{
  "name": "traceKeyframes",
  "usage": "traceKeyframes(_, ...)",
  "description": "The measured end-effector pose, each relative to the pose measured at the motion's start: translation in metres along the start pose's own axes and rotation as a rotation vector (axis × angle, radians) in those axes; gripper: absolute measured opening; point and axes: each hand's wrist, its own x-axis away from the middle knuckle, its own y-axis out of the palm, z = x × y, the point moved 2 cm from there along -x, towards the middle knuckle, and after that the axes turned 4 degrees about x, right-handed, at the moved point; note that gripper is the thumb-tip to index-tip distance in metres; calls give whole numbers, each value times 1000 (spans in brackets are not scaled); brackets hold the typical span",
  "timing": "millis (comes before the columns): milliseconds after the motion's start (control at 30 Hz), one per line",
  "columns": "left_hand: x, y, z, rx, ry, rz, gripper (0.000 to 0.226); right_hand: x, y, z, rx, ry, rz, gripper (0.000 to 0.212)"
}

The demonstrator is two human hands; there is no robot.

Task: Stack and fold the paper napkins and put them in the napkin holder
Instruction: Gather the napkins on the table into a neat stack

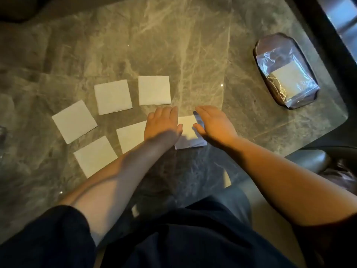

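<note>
My left hand (162,123) lies flat at mid-frame, fingers together, its thumb edge on a napkin stack (188,132). My right hand (216,124) is open too, slightly cupped, covering the stack's right side — neither hand pinches anything. The stack sits between them on the marble table (193,55). Under my left wrist a single napkin (131,138) pokes out; four more lie apart toward the left: one (154,90) above my left hand, one (113,97) beside it, one (74,121) further left, one (95,155) lower. At the upper right stands the holder (286,71) — plastic-wrapped, white inside.
</note>
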Motion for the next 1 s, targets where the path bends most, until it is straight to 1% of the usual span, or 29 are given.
traceKeyframes(100,-7,5,0,7,-26,10,45,-8,2,5,33,0,-8,42)
traceKeyframes(200,-11,9,0,38,-53,-6,38,-13,1,7,44,42,-62,31)
traceKeyframes(267,-14,10,-2,51,-81,-17,34,-16,0,10,23,94,-96,30)
traceKeyframes(333,-16,10,-2,97,-129,-43,30,-19,0,13,-48,149,-135,27)
traceKeyframes(433,-18,9,-3,171,-167,-47,21,-22,0,17,-192,205,-151,8)
traceKeyframes(467,-17,9,-4,180,-167,-45,16,-22,-1,17,-227,216,-152,6)
traceKeyframes(533,-16,8,-6,208,-168,-44,10,-21,-2,17,-289,231,-147,8)
traceKeyframes(600,-14,6,-8,254,-158,-31,4,-20,-4,15,-345,245,-138,5)
traceKeyframes(700,-9,3,-13,394,-164,-34,6,-19,-8,12,-464,280,-126,7)
traceKeyframes(767,-5,1,-18,498,-175,-37,7,-20,-9,11,-528,295,-122,12)
traceKeyframes(833,-2,-4,-24,554,-184,-31,7,-24,-10,9,-550,296,-135,17)
traceKeyframes(867,-1,-6,-26,575,-188,-27,8,-27,-10,7,-546,293,-148,18)
traceKeyframes(933,-1,-11,-32,620,-201,-26,10,-33,-11,1,-557,292,-171,12)
traceKeyframes(1000,-2,-15,-38,693,-207,-16,9,-40,-13,-6,-617,316,-175,10)
